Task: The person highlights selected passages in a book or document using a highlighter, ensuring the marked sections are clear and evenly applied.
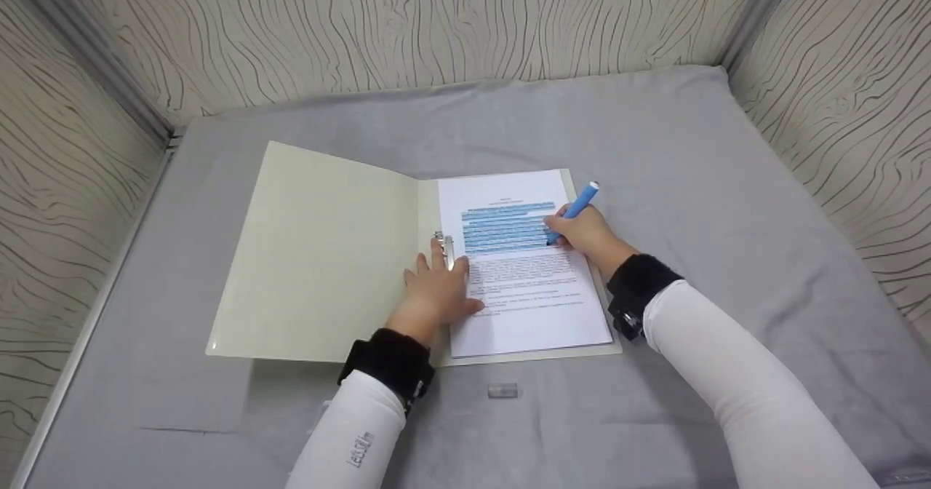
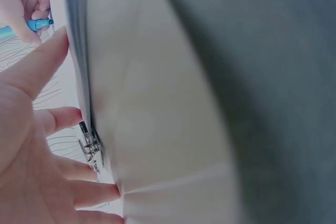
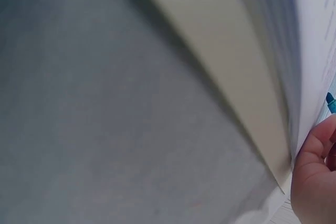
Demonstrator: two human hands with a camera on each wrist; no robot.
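A cream folder [image 1: 327, 256] lies open with a stack of printed paper [image 1: 531, 329] on its right side. Blue highlighter strokes [image 1: 505, 228] cover the upper paragraph of the top sheet. My right hand [image 1: 585, 233] grips a blue highlighter [image 1: 584, 199], its dark tip at the right end of the lowest marked lines. The tip [image 3: 330, 98] also shows at the edge of the right wrist view. With fingers spread, my left hand [image 1: 436, 289] rests across the folder's spine and the sheet's left margin. Its fingertips lie beside the metal clip [image 2: 90, 142], which is partly hidden in the head view.
A small grey translucent piece [image 1: 502, 391], perhaps the highlighter's cap, lies in front of the folder. Grey cloth [image 1: 727, 183] covers the table. Wood-grain patterned panels [image 1: 451, 23] stand at the back and both sides.
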